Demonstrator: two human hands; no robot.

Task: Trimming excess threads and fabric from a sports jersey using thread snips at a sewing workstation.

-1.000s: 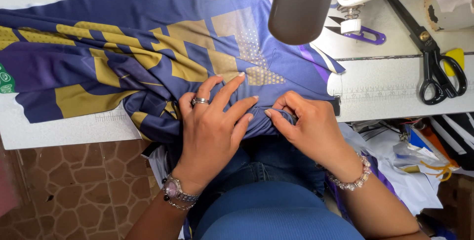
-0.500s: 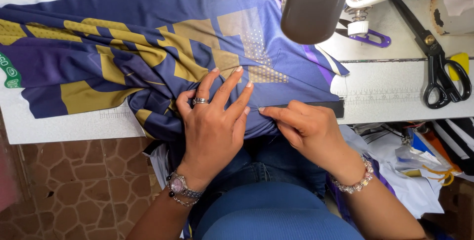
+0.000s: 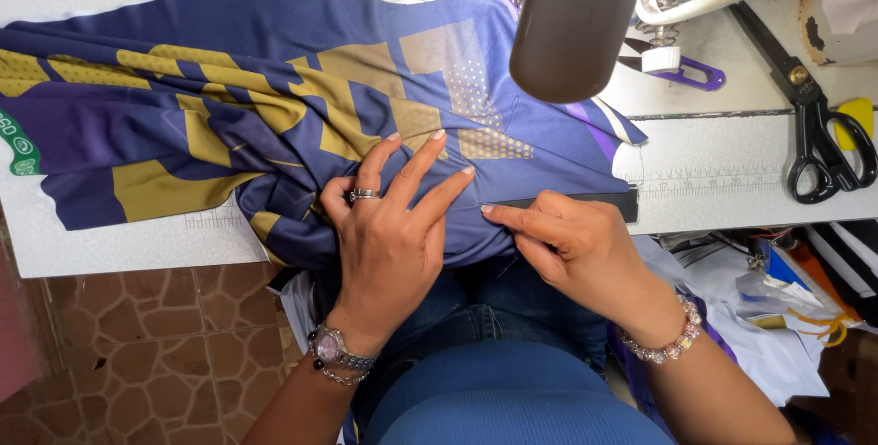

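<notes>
While the left hand (image 3: pixel 393 235) lies flat, fingers spread, on soft, slippery blue-and-gold jersey fabric (image 3: pixel 274 125), the right hand (image 3: pixel 572 244), at three o'clock, pinches its hem.

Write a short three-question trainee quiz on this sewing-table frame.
1. True or false: the left hand lies flat on the blue and gold fabric.
2. Where are the black scissors? A) on the table, to the right B) in the right hand C) on the floor
3. Fill in: the right hand works the fabric's ____ at the table's near side.

Key: 1 true; 2 A; 3 edge
</notes>
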